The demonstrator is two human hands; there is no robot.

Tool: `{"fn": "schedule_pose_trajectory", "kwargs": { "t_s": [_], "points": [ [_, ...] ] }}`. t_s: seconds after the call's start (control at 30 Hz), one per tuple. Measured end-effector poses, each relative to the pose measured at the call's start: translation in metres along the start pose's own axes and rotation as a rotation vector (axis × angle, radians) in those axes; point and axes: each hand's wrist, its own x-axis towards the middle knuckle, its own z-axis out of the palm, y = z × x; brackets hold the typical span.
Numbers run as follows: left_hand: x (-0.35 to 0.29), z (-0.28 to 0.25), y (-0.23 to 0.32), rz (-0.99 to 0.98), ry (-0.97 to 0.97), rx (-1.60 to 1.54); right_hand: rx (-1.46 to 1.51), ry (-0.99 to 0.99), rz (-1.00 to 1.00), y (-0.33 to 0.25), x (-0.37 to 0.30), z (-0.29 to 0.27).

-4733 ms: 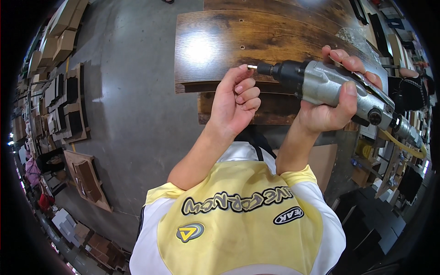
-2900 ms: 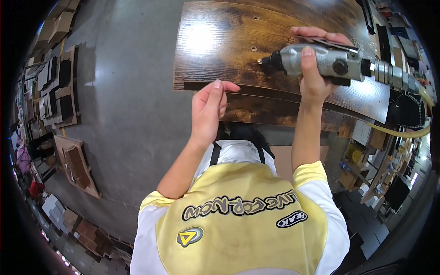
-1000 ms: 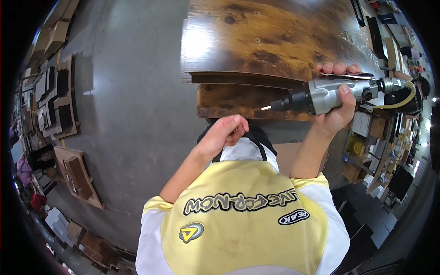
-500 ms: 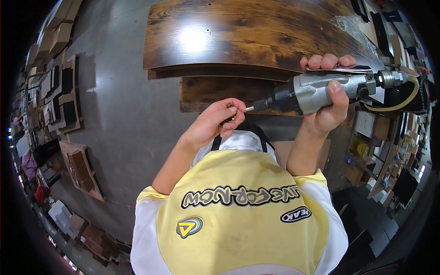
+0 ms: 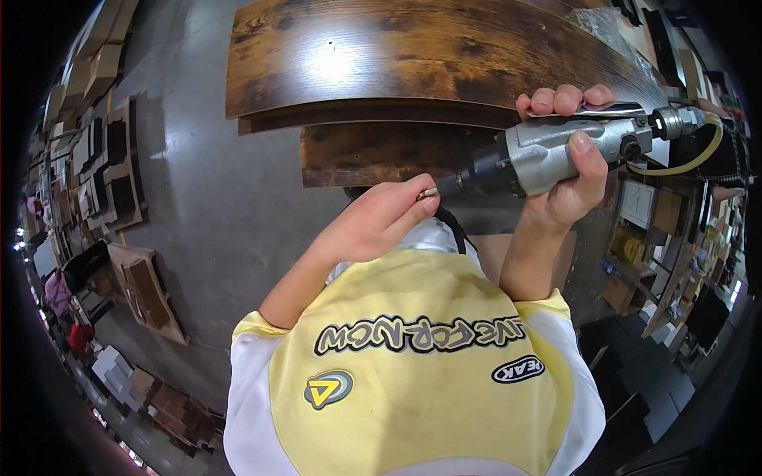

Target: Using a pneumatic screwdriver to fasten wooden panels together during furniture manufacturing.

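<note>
My right hand (image 5: 586,170) grips a silver pneumatic screwdriver (image 5: 548,155), its fingers over the lever on top and its thumb on the near side. The tool lies level, its black nose to the left. From the nose a short silver bit (image 5: 429,193) sticks out. At its tip my left hand (image 5: 377,220) is closed, thumb and forefinger pinching a small metal piece against the bit. The back of this hand hides its palm and whatever lies there. Beyond both hands lies a dark brown wood-grain board (image 5: 421,59) with small holes.
A second wood-grain board (image 5: 373,155) sits lower, under the front edge of the first. A yellowish air hose (image 5: 702,163) curves from the tool's rear. Clear plastic wrap (image 5: 611,36) lies at the far right. Stacked panels (image 5: 115,159) stand on the left, shelving (image 5: 643,238) on the right.
My left hand has turned over, hiding the brass-coloured pieces seen in its fingers before, and now pinches at the bit tip. The screwdriver has barely moved. The boards sit slightly farther left in view.
</note>
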Motion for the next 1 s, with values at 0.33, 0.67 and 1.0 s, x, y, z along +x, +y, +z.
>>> {"fn": "schedule_pose_trajectory", "kwargs": {
  "t_s": [0.33,0.67,1.0],
  "points": [
    [-0.003,0.010,-0.006,0.001,0.047,0.252,0.021,0.177,0.171,0.005,-0.008,-0.004],
    [-0.005,0.008,-0.010,-0.019,-0.007,-0.385,0.056,0.265,0.173,0.001,-0.004,-0.001],
    [0.003,0.016,-0.017,-0.135,-0.100,-0.655,0.091,0.188,0.130,-0.012,-0.006,-0.011]
  ]
}}
